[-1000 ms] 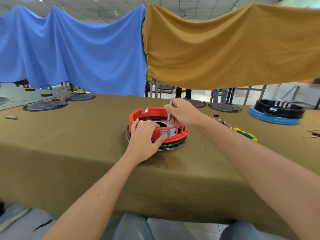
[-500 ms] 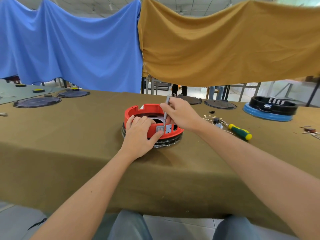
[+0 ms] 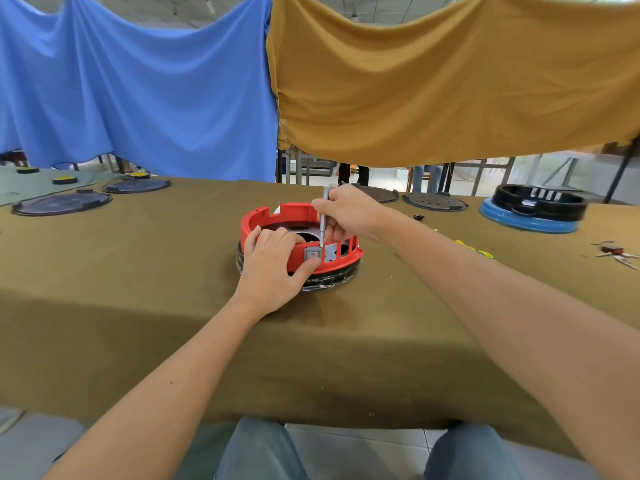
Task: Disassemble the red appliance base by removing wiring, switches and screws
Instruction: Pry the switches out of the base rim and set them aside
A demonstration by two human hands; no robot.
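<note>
On the olive-draped table [image 3: 138, 306], the red appliance base [image 3: 263, 220] sat gripped under the left hand [image 3: 273, 268], thumb beside the grey switch [image 3: 312, 253], while right hand [image 3: 349, 213] pinched a slim metal screwdriver [image 3: 324, 216] upright just above it; best kept vertical, base braced.

No text, label, brand or number is legible anywhere; nothing here carries readable markings.
</note>
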